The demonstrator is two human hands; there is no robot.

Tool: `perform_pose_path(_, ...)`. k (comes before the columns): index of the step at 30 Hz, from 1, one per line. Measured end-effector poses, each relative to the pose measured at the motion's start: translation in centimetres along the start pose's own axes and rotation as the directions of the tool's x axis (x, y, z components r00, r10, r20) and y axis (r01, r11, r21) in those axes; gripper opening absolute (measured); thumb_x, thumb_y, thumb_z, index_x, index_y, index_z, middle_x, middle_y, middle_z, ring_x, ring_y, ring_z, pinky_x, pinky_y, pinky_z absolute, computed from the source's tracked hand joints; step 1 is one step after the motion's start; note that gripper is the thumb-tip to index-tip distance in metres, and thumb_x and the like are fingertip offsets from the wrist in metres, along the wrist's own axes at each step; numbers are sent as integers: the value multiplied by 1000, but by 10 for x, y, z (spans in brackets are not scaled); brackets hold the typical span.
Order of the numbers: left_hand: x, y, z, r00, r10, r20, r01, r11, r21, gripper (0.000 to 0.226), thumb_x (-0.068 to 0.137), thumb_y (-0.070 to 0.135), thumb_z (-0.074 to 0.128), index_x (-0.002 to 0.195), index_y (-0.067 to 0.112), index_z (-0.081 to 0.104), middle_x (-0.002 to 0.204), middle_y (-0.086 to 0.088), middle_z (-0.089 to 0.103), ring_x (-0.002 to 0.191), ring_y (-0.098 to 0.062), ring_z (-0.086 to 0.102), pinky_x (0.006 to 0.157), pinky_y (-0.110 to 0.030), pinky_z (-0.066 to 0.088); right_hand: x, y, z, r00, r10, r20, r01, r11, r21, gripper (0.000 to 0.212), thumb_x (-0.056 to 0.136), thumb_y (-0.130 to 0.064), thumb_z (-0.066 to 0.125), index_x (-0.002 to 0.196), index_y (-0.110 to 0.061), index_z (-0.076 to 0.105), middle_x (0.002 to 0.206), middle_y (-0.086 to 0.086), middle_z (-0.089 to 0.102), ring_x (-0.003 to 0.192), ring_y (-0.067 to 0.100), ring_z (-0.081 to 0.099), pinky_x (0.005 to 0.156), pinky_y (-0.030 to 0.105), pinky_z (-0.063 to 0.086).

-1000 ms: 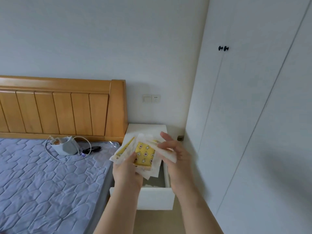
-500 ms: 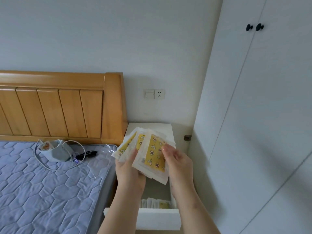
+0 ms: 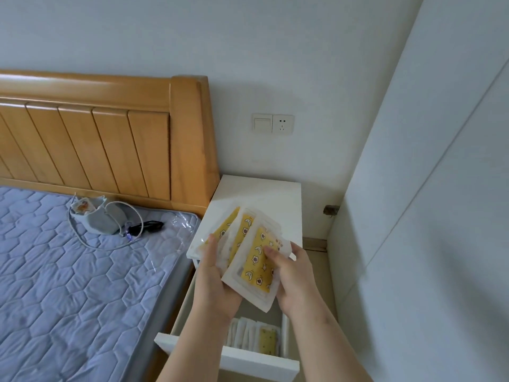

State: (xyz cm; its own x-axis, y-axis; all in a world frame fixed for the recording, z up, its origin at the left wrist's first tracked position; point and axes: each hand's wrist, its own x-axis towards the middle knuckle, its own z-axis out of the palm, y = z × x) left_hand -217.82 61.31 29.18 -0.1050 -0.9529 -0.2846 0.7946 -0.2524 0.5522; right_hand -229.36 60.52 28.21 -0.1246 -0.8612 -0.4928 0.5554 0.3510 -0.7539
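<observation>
White wall (image 3: 192,37) w/ socket (image 3: 282,124), wood headboard (image 3: 96,133), wardrobe (image 3: 440,188)

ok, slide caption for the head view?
Left hand and right hand fan yellow-patterned packets above an open drawer.

A wooden headboard (image 3: 110,139) filled the upper left, with a blue quilted mattress (image 3: 68,285) below it. On the mattress lay a grey pouch (image 3: 96,219) with a white cable (image 3: 102,247) looped round it. A switch (image 3: 261,124) and socket (image 3: 282,124) sat on the wall at centre. A white wardrobe (image 3: 440,188) took up the right.
</observation>
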Motion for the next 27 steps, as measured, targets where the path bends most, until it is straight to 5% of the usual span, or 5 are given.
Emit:
perform_pose_path(5,34,4,-21,982,-138,-132,132,990,-54,64,92,62,29,125,16,59,119,-17,65,108,-39,62,85,-54,48,30,9,2,999,25,-33,-25,1000,5,36,82,0,69,106,-21,51,103,10,67,92,30,67,80,52,55)
perform_pose_path(12,78,45,-71,941,-279,-194,307,943,130,33,88,18,48,119,7,56,108,-16,68,88,-30,66,72,-41,57,74,35,23,989,84,-118,-89,996,-31,34,82,-2,69,114,-8,56,104,13,69,92,32,67,78,52,56)
perform_pose_path(16,106,70,-97,928,-321,-189,368,867,336,39,71,15,60,110,10,59,97,-13,71,76,-26,69,60,-35,59,98,59,43,978,135,-159,-148,986,-70,29,83,-2,67,111,-7,59,106,15,69,94,33,67,81,53,55)
perform_pose_path(23,144,85,-149,889,-351,-294,457,719,523,14,91,4,55,101,7,64,88,-10,74,73,-22,72,63,-32,60,125,114,60,949,211,-236,-230,972,-57,18,86,-1,64,102,-9,62,97,11,70,84,25,69,63,38,56)
perform_pose_path(27,152,69,-175,873,-320,-367,485,639,597,12,91,8,57,96,11,68,88,-7,75,76,-21,71,69,-34,55,143,139,47,928,279,-248,-298,954,-43,17,86,-2,64,102,-9,66,98,12,73,89,29,69,77,48,56)
